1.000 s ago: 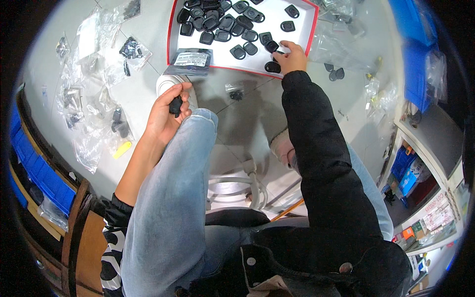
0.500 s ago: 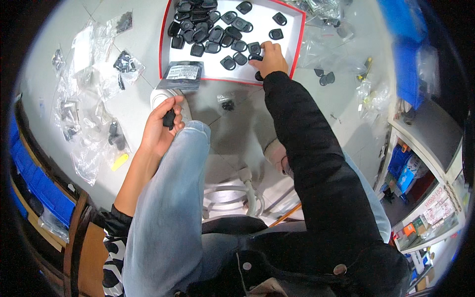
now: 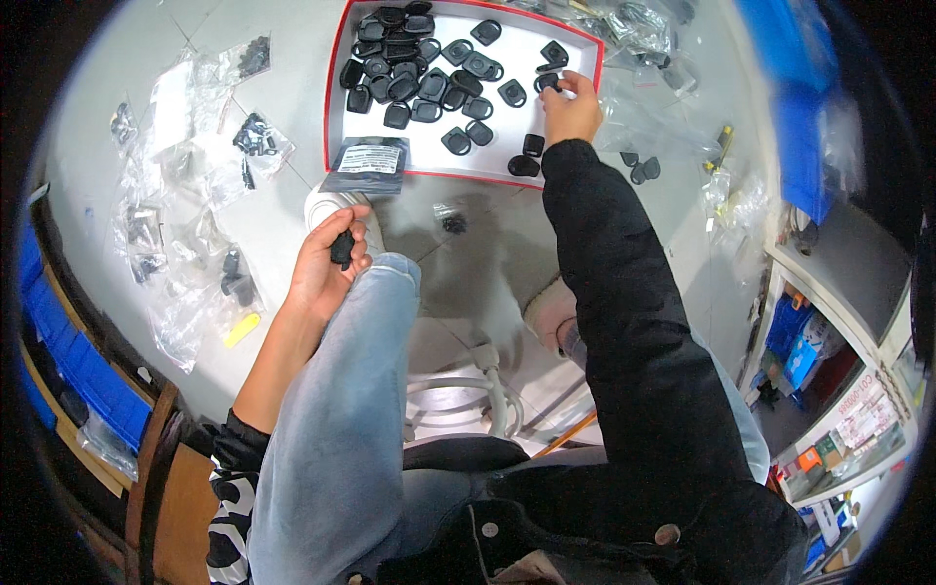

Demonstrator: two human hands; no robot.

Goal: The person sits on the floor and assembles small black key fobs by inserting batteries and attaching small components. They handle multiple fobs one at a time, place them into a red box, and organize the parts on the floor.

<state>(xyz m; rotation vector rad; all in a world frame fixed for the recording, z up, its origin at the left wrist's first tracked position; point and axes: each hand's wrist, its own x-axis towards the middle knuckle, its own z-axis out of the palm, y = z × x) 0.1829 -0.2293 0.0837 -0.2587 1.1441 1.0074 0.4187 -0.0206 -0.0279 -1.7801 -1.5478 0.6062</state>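
A shallow white box with a red rim holds many black plastic key shells, crowded at its left and spread out toward the right. My right hand reaches into the box's right side, thumb and fingertips closed at a black key shell. Just left of that wrist, a few more shells lie by the near rim. Over my left knee, my left hand is closed around a black key shell, partly covered by the fingers. A dark labelled pouch rests over the box's near left edge.
Clear plastic bags with small black parts litter the floor at left, near a yellow piece. Loose black shells lie right of the box. Blue bins stand far left; a shelf unit is at right.
My right hand has moved right and slightly up inside the box, away from shells at the near edge, to one by the right wall. My left hand still holds its shell.
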